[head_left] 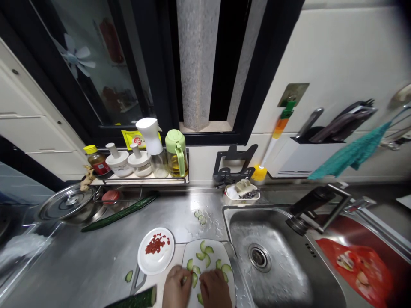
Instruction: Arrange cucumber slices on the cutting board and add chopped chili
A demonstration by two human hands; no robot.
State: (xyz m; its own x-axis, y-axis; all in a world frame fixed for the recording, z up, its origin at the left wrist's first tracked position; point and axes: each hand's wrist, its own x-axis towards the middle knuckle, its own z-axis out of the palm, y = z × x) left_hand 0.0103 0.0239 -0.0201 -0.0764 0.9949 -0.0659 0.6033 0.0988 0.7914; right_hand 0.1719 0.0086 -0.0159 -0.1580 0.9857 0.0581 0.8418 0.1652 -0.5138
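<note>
My left hand (pixel 176 285) and my right hand (pixel 214 288) rest side by side on the near part of a white plate (pixel 214 252) that carries several green cucumber slices (pixel 205 256). The left hand's fingers curl down onto a slice at the plate's left; what they grip is too small to name. The right hand's fingers are bent down over the slices, their tips hidden. A cut cucumber piece (pixel 136 299) lies just left of my left hand. A small white dish of chopped red chilli (pixel 156 250) sits beside the plate.
A whole cucumber (pixel 120 212) lies on the steel counter near a pot lid (pixel 67 203). Loose slices (pixel 201 217) lie behind the plate. Bottles and jars (pixel 144 156) stand on a rack. The sink (pixel 272 252) and tap (pixel 317 205) are to the right, with a red bag (pixel 356 263) beyond.
</note>
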